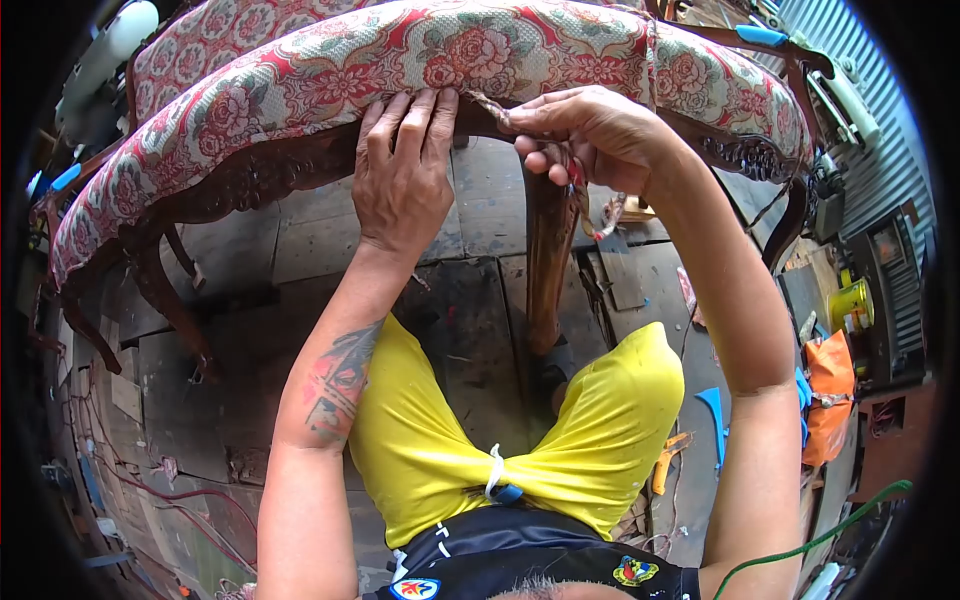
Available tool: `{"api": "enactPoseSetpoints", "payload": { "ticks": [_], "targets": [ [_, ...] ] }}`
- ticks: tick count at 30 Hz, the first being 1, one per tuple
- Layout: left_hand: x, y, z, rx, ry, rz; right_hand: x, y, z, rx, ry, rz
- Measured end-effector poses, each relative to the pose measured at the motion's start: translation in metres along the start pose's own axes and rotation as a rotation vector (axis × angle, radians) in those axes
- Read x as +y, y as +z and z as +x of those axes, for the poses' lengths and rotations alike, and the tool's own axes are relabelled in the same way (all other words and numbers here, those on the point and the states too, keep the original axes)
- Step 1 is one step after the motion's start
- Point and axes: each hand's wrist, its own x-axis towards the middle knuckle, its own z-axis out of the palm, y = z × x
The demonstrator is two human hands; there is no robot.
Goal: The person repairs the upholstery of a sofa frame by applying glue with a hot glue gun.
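Observation:
A sofa with rose-patterned upholstery (pixel 330 70) and a dark carved wooden frame (pixel 250 180) spans the view in front of me. My left hand (pixel 405 165) lies with its fingers stretched along the lower edge of the fabric, where it meets the wood. Just to the right, my right hand (pixel 590 135) pinches a strip of braided trim (pixel 488 105). One end of the trim runs to the fabric edge near my left fingertips. Its loose tail (pixel 605 215) hangs below my right hand, in front of the sofa's wooden leg (pixel 548 270).
Wooden planks (pixel 330 250) make up the floor. On the right lie an orange bag (pixel 830 400), a yellow tin (pixel 850 305), a blue piece (pixel 714 420) and an orange-handled tool (pixel 668 462). A green cord (pixel 820 535) crosses the lower right; a dark red hose (pixel 190 495) lies at left.

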Motion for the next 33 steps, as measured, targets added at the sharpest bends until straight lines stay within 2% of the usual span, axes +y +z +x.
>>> {"api": "enactPoseSetpoints", "payload": {
  "ticks": [2,3,4,6,7,8,10,15,23,26,28,33],
  "targets": [
    [0.0,-0.002,0.001,0.005,0.009,0.011,-0.005,-0.001,0.001,0.246,-0.178,-0.385],
    [0.0,-0.001,0.001,0.003,0.004,0.015,-0.007,-0.004,0.002,0.308,-0.223,-0.52],
    [0.001,-0.001,0.0,0.0,0.0,0.011,-0.005,-0.008,0.005,0.301,-0.221,-0.522],
    [0.002,-0.001,0.0,-0.006,0.003,0.013,0.003,-0.014,0.01,0.51,-0.959,-1.209],
    [0.002,-0.002,0.0,-0.019,0.003,0.026,0.003,-0.016,0.009,0.48,-1.072,-1.336],
    [0.002,-0.003,0.0,-0.033,0.004,0.038,0.006,-0.016,0.008,0.481,-1.074,-1.327],
    [0.0,-0.003,-0.001,-0.038,0.012,0.036,0.017,-0.02,0.005,0.49,-1.159,-1.71],
    [0.002,-0.005,0.001,-0.025,-0.009,-0.042,0.039,-0.02,-0.001,0.531,-1.254,-1.865],
    [0.001,-0.006,0.004,0.059,-0.048,-0.18,0.059,-0.004,-0.001,0.641,-1.196,-1.812],
    [0.002,-0.01,0.007,-0.007,-0.001,-0.098,0.068,0.008,0.001,0.687,-1.259,-1.73],
    [0.003,-0.013,0.01,-0.001,-0.043,-0.142,0.073,0.019,0.004,0.642,-1.333,-1.638],
    [0.011,-0.021,0.026,0.031,-0.176,-0.225,0.088,0.037,0.017,0.446,-1.401,-1.658]
  ]
}}
